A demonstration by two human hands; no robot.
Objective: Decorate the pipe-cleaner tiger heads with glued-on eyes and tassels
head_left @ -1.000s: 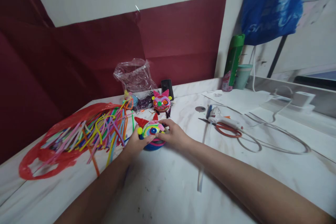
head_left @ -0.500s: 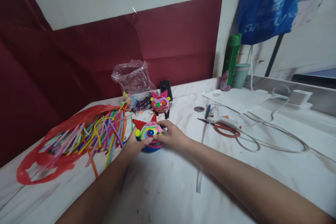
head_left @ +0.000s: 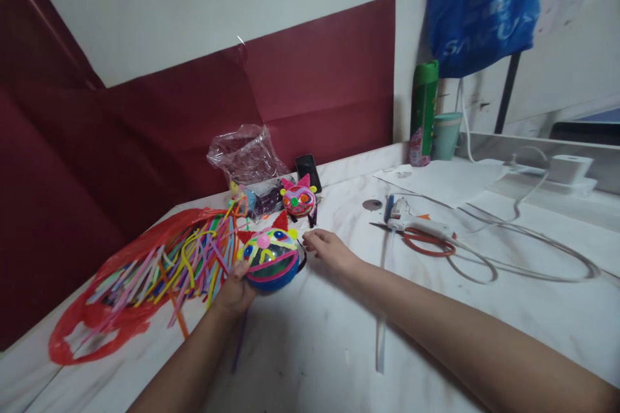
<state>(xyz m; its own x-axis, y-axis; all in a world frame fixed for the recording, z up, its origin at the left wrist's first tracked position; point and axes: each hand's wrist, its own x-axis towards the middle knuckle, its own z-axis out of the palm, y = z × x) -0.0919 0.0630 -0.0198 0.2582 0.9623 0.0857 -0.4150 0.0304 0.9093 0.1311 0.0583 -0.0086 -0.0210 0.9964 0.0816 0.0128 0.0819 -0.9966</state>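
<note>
A round cat-like craft face (head_left: 272, 261) with red pointed ears, blue eyes, a pink nose and a dark blue base faces me, tilted slightly. My left hand (head_left: 237, 289) grips its lower left side. Just to the right of the craft, my right hand (head_left: 325, 246) is closed near a thin dark strip at the craft's side; what its fingers pinch, if anything, is too small to make out. Behind stands a second decorated face (head_left: 299, 199) with pink ears and a green nose.
Colourful pipe cleaners (head_left: 181, 258) lie on a red plastic bag (head_left: 61, 345) at the left. A glue gun (head_left: 419, 224), red-handled scissors (head_left: 429, 243) and a cable lie at the right. Clear plastic (head_left: 247, 153), a phone (head_left: 309, 172), a green can (head_left: 423, 116) and a cup (head_left: 445, 137) stand behind.
My right hand has come off the craft's top and moved right. The craft has turned, showing its whole face, and remains in my left hand. The view has shifted slightly.
</note>
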